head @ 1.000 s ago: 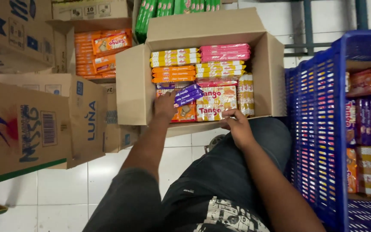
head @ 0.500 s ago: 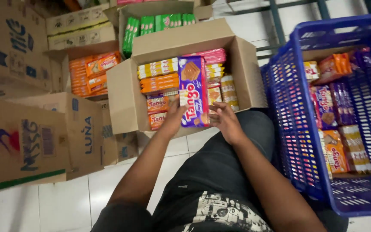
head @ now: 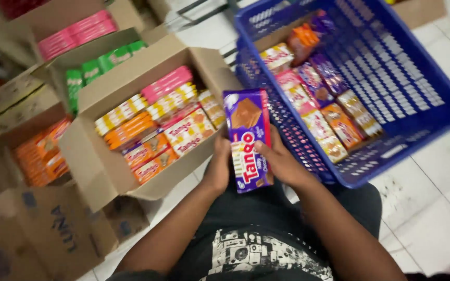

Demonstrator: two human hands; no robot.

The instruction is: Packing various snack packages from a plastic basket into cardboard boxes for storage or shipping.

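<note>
Right now I have the purple wafer pack [head: 248,139] held upright over my lap, between the cardboard box [head: 100,171] on my left and the blue basket [head: 417,112] on my right. My left hand [head: 220,167] cups its left edge, fingers curled behind where I cannot see them, thumb pressed to the side. My right hand [head: 282,164] grips the right edge, fingers closed together along it, thumb on the front face. Both hands pinch only the lower half, so the top stands free.

Just past the hands, the box holds rows of wafer packs [head: 183,136] in red, orange, yellow and pink, packed tight. Further right, the basket carries a loose run of snack packs [head: 319,112] along one side. Beyond the box sit more open cartons, one with green packs [head: 105,63] and one with pink packs [head: 74,34].

As I judge it, the glossy wrapper could slide through such a low grip and tip forward. The basket's rim stands close to the pack's right side, so a careless swing might catch a corner there.
</note>
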